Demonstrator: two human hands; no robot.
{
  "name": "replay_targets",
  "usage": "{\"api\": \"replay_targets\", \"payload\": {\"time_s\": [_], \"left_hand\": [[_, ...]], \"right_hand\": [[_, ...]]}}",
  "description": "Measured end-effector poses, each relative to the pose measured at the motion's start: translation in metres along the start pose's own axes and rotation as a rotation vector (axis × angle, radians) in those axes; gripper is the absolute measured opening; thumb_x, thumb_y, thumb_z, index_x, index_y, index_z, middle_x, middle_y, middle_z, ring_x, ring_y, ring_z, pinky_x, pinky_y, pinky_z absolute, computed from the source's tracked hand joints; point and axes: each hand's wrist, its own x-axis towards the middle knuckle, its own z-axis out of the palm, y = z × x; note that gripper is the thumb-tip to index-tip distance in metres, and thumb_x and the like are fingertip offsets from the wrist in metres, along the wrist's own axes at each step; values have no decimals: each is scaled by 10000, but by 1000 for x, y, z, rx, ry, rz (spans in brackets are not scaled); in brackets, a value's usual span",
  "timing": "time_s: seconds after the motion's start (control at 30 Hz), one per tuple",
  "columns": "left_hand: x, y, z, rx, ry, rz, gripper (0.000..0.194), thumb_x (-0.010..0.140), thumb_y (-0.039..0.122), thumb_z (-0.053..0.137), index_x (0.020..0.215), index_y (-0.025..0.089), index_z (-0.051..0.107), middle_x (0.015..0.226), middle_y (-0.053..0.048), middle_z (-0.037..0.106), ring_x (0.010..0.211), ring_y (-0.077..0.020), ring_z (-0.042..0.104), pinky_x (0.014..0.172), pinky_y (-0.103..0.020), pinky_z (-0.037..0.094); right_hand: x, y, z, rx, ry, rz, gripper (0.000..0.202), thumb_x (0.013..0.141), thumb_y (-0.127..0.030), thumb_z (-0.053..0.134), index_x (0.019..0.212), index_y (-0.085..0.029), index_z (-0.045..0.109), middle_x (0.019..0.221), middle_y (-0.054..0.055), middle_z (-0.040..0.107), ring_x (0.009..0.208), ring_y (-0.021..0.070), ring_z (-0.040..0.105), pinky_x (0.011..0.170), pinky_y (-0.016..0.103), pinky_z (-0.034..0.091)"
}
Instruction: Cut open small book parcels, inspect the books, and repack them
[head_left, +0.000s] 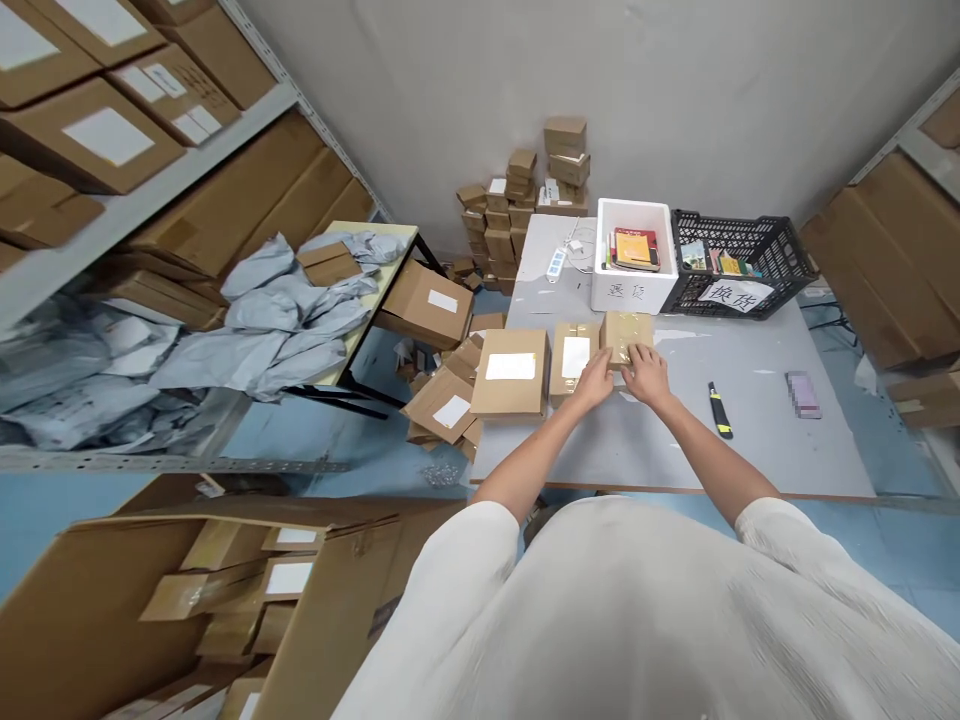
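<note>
Both my hands are at a small taped cardboard box [628, 330] on the grey table. My left hand [596, 380] lies along the box's near left corner, its fingers reaching over the edge of the labelled cardboard box [575, 350] beside it. On the near right side, my right hand [646, 377] has its fingers bent against the small box's front face. Together the two hands grip it from either side. A larger cardboard box [511, 373] with a white label stands at the left end of this row. Farther right lies a black and yellow box cutter [720, 410].
Behind the boxes stand a white foam bin [636, 290] and a black crate [780, 265], both holding books. A power strip [556, 264] and a pixelated purple item [803, 394] lie on the table [660, 455]. Grey parcels [285, 300] and cardboard boxes crowd the left.
</note>
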Motion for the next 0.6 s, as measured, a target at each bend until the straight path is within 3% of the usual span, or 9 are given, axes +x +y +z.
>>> {"api": "replay_targets", "payload": {"time_s": [0.13,0.23,0.37,0.6], "left_hand": [[12,13,22,-28,-47,45,777,944,124,526,1708,144,384,1832,-159,273,1706,-304,265,1396,-507,274],[19,21,34,-27,-130,89,810,944,134,535,1730,155,339,1845,-150,235,1715,-301,238,1398,-510,271],[30,32,58,-22,-225,163,852,936,124,529,1749,162,279,1836,-139,273,1710,-279,257,1402,-497,266],[22,50,104,117,-298,162,722,958,132,511,1673,172,418,1762,-162,423,1678,-300,329,1366,-541,321]], "right_hand": [[1,20,-5,60,13,83,678,1066,-452,426,1661,-125,428,1668,235,492,1491,429,406,1166,570,443],[-1,43,-8,119,27,152,704,1054,-473,442,1672,-138,423,1656,228,501,1455,441,442,1151,578,463],[-14,79,-7,237,37,298,725,1052,-485,398,1691,-142,396,1622,232,519,1401,435,515,1148,577,473],[-50,132,10,465,45,508,767,1075,-643,290,1683,-181,355,1477,244,619,1334,408,607,1154,580,473]]}}
